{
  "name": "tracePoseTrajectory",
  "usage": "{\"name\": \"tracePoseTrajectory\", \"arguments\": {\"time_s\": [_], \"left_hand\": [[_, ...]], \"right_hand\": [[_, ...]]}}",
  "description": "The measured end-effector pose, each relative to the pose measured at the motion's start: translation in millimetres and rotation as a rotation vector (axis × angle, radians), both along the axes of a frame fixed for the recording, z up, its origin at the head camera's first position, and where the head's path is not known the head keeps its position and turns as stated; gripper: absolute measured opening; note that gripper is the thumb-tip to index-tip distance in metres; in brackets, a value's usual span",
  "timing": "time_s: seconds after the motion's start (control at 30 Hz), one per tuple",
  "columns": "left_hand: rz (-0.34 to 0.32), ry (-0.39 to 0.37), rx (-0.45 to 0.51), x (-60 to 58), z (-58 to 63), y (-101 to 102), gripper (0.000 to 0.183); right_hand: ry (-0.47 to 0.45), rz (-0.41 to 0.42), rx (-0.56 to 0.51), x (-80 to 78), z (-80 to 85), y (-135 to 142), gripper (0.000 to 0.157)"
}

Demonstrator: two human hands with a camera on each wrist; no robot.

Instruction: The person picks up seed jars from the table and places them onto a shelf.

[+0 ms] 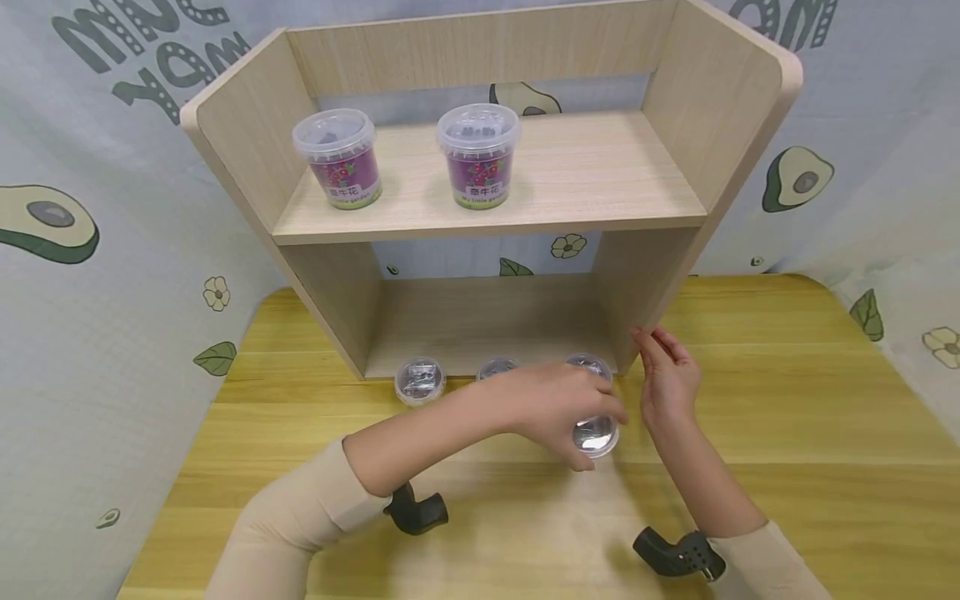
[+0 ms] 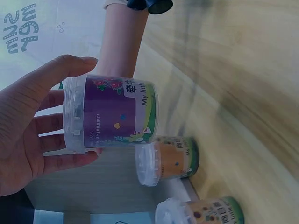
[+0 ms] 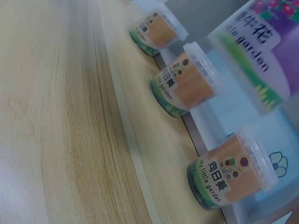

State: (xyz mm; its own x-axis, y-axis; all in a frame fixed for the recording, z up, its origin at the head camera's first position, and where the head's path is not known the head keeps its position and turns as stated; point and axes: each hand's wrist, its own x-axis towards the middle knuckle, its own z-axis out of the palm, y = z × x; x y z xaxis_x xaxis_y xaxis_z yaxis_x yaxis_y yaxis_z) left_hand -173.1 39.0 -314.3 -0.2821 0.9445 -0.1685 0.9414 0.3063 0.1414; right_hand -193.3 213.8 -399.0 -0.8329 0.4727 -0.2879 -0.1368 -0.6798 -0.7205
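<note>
1. At the far left, a pale cloth printed with avocados, leaves and flowers hangs beside the table.
2. On the upper board of the wooden shelf unit, the left purple cup stands upright under a clear lid.
3. Below it, the left orange cup stands on the table, just in front of the lower compartment.
4. The second purple cup stands upright on the upper board, well apart from the first.
5. The middle orange cup stands below, partly hidden by the left arm.
6. The left hand curls its thumb and spread fingers round the lid of the held purple cup, near the unit's right front corner; I cannot tell whether the base touches the table.
7. Just behind it is the right orange cup.
8. The right hand has its fingers close together and loosely extended, visibly holding nothing, at the unit's right side panel; contact is unclear.
</note>
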Motion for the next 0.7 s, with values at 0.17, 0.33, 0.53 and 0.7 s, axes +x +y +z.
{"name": "tracePoseTrajectory", "arguments": {"time_s": [0.17,0.33,0.53,0.7], "left_hand": [[0.025,0.009,0.0,-2.5,6.9,-3,0.054],[0.03,0.007,-0.001,-4.2,10.2,-4,0.054],[0.028,-0.01,0.001,-10.7,24.5,-7,0.056],[0.033,-0.035,0.007,-19.0,48.5,-10,0.056]], "right_hand": [[0.003,-0.002,-0.002,-0.8,0.1,0,0.016],[-0.007,0.0,-0.004,-0.8,1.1,0,0.016],[-0.004,-0.014,-0.009,-1.6,0.7,0,0.016],[-0.009,-0.007,-0.005,-0.8,0.3,0,0.015]]}}
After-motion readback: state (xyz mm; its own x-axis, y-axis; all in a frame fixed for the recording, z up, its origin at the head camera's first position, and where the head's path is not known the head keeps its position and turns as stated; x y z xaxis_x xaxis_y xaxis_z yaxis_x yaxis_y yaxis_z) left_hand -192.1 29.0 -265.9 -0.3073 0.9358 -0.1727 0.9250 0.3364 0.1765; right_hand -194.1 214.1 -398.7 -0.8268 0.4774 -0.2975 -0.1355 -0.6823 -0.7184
